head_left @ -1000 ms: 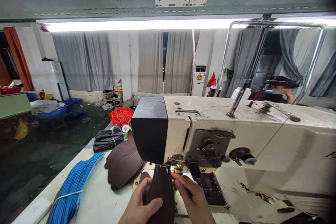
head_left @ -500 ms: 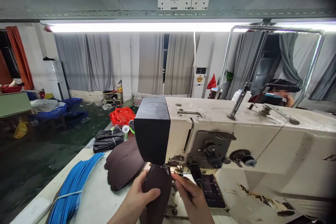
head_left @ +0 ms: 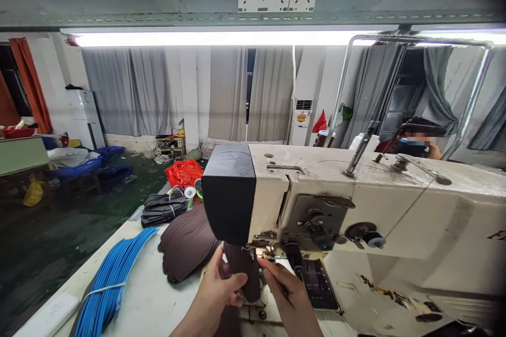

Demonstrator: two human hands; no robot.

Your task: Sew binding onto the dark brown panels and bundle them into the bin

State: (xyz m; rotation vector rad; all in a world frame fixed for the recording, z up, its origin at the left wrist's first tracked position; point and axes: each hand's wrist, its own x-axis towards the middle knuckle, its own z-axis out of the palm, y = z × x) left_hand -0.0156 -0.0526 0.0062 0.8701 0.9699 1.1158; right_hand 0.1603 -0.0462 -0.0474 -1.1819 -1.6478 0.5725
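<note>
A dark brown piece (head_left: 242,268) lies under the head of the white sewing machine (head_left: 379,210), below its black cover. My left hand (head_left: 217,287) grips the piece's left side, thumb on top and fingers curled beneath. My right hand (head_left: 286,292) is at the piece's right edge by the needle area, its fingers closed together; whether they pinch anything is too small to tell. More brown fabric hangs below my left hand. A stack of brown pieces (head_left: 187,245) lies on the table to the left.
On the white table (head_left: 154,303) are a tied bundle of blue strips (head_left: 113,274), a black bundle (head_left: 164,209), thread spools (head_left: 190,192) and a red bag (head_left: 184,172). A phone-like dark panel (head_left: 319,284) is right of my hands. Another person (head_left: 419,139) sits behind the machine.
The brown piece has turned and its lower end now sits higher, near the machine bed. My left hand has shifted slightly right, with more fingers showing beneath the piece. My right hand has barely moved.
</note>
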